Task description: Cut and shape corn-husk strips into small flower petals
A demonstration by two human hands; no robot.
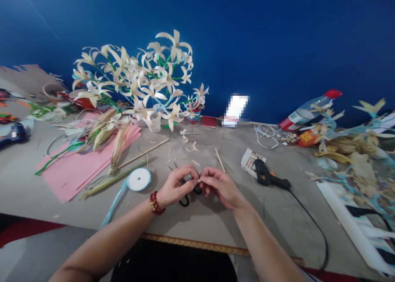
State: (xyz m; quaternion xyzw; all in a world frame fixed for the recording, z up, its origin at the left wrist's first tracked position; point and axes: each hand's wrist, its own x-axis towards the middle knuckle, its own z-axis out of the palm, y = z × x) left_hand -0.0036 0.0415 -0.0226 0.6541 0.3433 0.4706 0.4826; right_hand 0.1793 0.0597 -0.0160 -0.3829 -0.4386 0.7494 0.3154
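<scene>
Both hands, the left hand (177, 186) and the right hand (222, 187), pinch a small pale sliver (199, 181) between their fingertips, above the tabletop (197, 223) and the black-handled scissors (184, 200). So thin a piece could tear if pulled unevenly, or, if dropped, be lost among the husk scraps (193, 147); a forearm catching the cord (315, 224) could drag the glue gun (268, 177). The white pot (153, 123) and the red-and-blue cup (194, 117) hold pale artificial flowers (168, 78); whether the tilted, red-capped bottle (308, 111) contains liquid, I cannot tell.
</scene>
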